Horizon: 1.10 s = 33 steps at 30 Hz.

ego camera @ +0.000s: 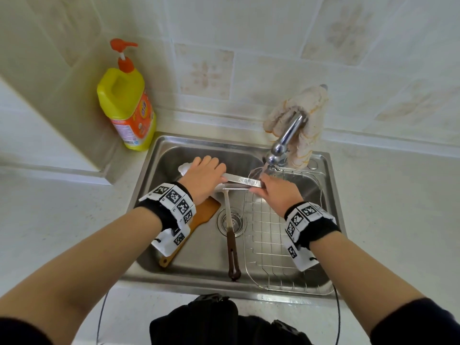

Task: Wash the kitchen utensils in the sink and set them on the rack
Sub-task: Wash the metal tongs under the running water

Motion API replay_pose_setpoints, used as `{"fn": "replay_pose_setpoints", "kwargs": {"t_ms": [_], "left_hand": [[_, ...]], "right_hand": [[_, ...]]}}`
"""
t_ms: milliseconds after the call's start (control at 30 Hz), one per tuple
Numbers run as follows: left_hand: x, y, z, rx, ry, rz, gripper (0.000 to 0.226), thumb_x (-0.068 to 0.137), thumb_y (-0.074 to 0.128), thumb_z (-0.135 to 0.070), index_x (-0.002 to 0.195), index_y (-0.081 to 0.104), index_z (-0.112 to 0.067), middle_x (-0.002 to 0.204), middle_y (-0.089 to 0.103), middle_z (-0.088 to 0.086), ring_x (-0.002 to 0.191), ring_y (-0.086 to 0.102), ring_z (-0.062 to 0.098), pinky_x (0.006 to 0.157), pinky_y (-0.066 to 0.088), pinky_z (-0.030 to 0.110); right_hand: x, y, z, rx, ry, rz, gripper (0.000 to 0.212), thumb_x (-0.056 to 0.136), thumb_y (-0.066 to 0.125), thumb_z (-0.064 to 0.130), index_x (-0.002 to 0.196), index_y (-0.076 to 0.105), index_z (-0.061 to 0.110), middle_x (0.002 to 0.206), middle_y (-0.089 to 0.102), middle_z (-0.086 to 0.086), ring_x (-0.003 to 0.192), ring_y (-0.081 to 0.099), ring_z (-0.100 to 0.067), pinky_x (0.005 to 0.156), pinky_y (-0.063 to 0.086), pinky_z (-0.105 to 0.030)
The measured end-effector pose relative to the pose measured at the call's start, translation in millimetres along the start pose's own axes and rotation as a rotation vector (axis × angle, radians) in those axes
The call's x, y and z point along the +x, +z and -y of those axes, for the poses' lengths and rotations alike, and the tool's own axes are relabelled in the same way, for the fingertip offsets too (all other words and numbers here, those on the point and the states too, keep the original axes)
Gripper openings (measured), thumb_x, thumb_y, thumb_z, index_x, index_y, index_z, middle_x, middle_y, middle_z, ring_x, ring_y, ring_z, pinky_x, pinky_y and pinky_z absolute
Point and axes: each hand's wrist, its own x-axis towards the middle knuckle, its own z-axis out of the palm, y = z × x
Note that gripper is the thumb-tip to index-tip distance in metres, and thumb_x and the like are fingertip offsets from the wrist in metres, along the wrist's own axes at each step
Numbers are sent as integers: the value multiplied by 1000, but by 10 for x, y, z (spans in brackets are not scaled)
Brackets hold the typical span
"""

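Both hands are working together just beyond the drain, joined by one flat steel utensil that is spanning the gap between them. The left hand, beyond the drain and to its left, is curling its fingers over one end of the steel utensil, with a white cloth showing from under the palm. The right hand, beyond the drain and to its right, is pinching the other end, which is hidden by the fingers, so the utensil's head cannot be made out. A dark-handled utensil is lying straight across the drain, its metal shaft running away toward the hands and its brown grip pointing back toward the person. A wooden spatula is lying left of the drain, partly covered by the left wrist's marker band. A wire rack is sitting inside the sink immediately right of the drain, with the right wrist's marker band hanging over it. Beyond the drain and to its right, the faucet is reaching over the right hand, with a beige rag draped over its base. Far beyond the drain and to its left, a yellow detergent bottle with an orange pump is standing on the counter at the sink's corner.
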Motion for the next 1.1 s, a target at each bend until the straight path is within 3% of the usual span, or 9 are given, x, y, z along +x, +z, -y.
{"fn": "replay_pose_setpoints", "kwargs": {"t_ms": [167,267,433,500,600,767,867,967,1100], "left_hand": [[-313,252,150,-45,-111,-96,36,88,56,-23,123,49,-13,119,47,11,115,44,30,107,27,43],[-471,356,159,-156,-187,-174,48,84,60,-11,130,47,-14,126,47,12,121,43,28,107,31,40],[-668,670,125,-336,18,23,44,96,45,-23,139,36,-19,139,41,-1,131,36,15,112,22,29],[-708,828,148,-366,61,96,44,97,41,-26,140,33,-19,141,40,-2,133,33,15,114,17,30],[-737,1018,289,-399,45,144,31,98,40,-23,129,44,-18,129,49,-1,121,44,15,105,29,28],[-626,1203,378,-384,153,221,29,94,44,-13,122,50,-20,121,54,-3,114,49,15,102,32,28],[-541,1303,228,-465,262,255,37,90,49,-5,125,50,-17,121,55,0,111,52,17,97,37,27],[-471,1427,242,-513,296,283,30,93,49,-10,122,54,-16,117,58,0,107,55,17,91,41,27],[-378,1554,331,-500,240,374,27,96,45,-31,112,59,-16,109,62,0,100,58,19,89,46,32]], "right_hand": [[-14,181,332,138,46,141,46,93,32,57,99,51,16,80,62,3,73,61,-16,72,50,-30],[32,327,527,324,135,160,50,95,30,54,96,56,11,66,63,3,58,58,-11,75,53,-33],[157,520,859,438,201,274,37,102,28,26,127,48,6,66,59,3,53,50,-6,77,47,-29],[188,619,983,571,267,296,40,103,24,29,120,50,3,67,60,-2,49,49,-7,72,47,-30],[167,810,1068,681,374,320,45,102,22,38,100,54,8,57,58,1,40,48,-3,63,43,-24],[56,1090,1067,782,525,287,38,98,35,45,104,55,13,60,60,3,54,54,-8,55,38,-21],[-6,1232,1098,793,561,251,31,96,45,40,109,52,13,67,63,3,68,61,-9,61,41,-20],[-42,1321,1099,805,622,225,28,97,43,36,111,49,12,66,62,4,63,59,-6,57,37,-17],[-115,1471,1062,741,730,288,37,100,32,40,111,52,11,59,60,2,66,61,-13,73,43,-28]]}}
